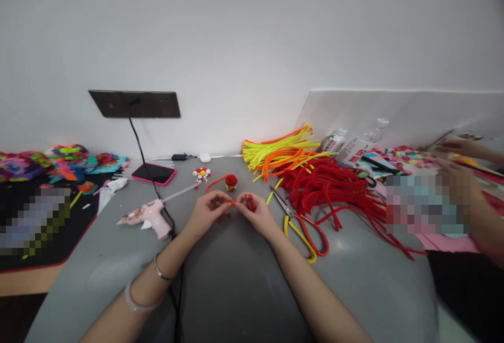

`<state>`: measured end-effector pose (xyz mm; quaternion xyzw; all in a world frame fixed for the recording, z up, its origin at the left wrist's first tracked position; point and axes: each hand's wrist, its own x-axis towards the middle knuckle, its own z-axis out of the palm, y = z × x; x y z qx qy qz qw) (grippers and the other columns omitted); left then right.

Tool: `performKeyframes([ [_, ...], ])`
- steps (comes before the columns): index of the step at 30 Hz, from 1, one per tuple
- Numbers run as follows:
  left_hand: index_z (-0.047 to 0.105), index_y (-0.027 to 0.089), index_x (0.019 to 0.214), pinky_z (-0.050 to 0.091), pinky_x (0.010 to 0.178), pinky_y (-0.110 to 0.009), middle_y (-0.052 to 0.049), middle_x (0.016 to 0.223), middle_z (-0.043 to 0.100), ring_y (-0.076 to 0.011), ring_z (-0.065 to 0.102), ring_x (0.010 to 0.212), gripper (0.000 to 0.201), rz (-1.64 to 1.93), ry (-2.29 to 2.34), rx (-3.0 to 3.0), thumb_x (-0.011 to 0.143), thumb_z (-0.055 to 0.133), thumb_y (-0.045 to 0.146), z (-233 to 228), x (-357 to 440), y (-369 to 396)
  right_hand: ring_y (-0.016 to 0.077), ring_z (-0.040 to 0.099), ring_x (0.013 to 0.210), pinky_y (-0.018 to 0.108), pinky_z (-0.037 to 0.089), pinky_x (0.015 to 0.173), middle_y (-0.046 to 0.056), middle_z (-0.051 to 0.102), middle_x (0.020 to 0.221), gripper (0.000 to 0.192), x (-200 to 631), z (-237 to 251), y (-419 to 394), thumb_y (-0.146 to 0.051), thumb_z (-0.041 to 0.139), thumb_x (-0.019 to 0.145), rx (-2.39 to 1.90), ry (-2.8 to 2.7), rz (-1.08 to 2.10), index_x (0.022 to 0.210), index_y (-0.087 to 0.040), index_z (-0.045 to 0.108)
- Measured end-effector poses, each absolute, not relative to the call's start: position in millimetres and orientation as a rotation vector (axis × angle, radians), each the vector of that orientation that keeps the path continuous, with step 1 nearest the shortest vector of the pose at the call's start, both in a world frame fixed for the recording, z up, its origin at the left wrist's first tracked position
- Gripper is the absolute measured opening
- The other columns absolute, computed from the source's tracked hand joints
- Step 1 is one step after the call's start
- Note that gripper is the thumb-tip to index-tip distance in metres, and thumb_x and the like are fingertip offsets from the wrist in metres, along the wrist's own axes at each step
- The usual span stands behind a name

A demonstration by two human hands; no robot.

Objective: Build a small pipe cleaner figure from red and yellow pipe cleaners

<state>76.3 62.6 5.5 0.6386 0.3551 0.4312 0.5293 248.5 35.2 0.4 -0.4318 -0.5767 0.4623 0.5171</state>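
My left hand (pixel 208 211) and my right hand (pixel 258 214) meet above the grey table. Their fingertips pinch a short orange pipe cleaner (pixel 232 204) between them. A small red piece (pixel 251 202) shows at the curled fingers of my right hand; its kind is unclear. Some red also peeks out beneath my left fingers. Just beyond stands a little red ball-shaped piece (pixel 231 180) with a yellow-green base. Beside it lies a bent orange pipe cleaner (pixel 214 182). Right of my right hand are open scissors (pixel 290 210) with orange and yellow handles.
A pink glue gun (pixel 151 217) with its black cord lies left, near a phone (pixel 154 173) and a beaded flower (pixel 202 175). Red pipe cleaners (pixel 331 188) and yellow-orange ones (pixel 275 154) are heaped right. Bottles (pixel 364 141) stand behind; another person's hand (pixel 459 177) is far right.
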Motion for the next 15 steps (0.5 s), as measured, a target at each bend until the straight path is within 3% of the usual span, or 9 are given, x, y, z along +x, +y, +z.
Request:
performKeyframes([
  [8,0.064,0.015,0.086,0.057,0.063,-0.027,-0.004,0.075,0.073,-0.0176,0.069,0.068,0.026,1.12,0.909,1.45,0.074,0.074,0.037,5,78,65,0.0086,0.031,0.05,0.024,0.024,0.049,-0.006,0.042,0.058,0.036,250,-4,37,-0.052,0.067,0.076,-1.022,-1.273,1.136,0.076,-0.019,0.054],
  [15,0.071,0.016,0.091,0.059,0.07,-0.032,-0.009,0.091,0.076,-0.0212,0.072,0.079,0.022,1.039,0.913,1.599,0.079,0.068,0.033,-3,77,63,0.0075,0.017,0.044,0.025,0.016,0.047,-0.012,0.024,0.047,0.038,246,1,33,-0.053,0.072,0.072,-0.797,-1.046,1.393,0.079,-0.021,0.051],
])
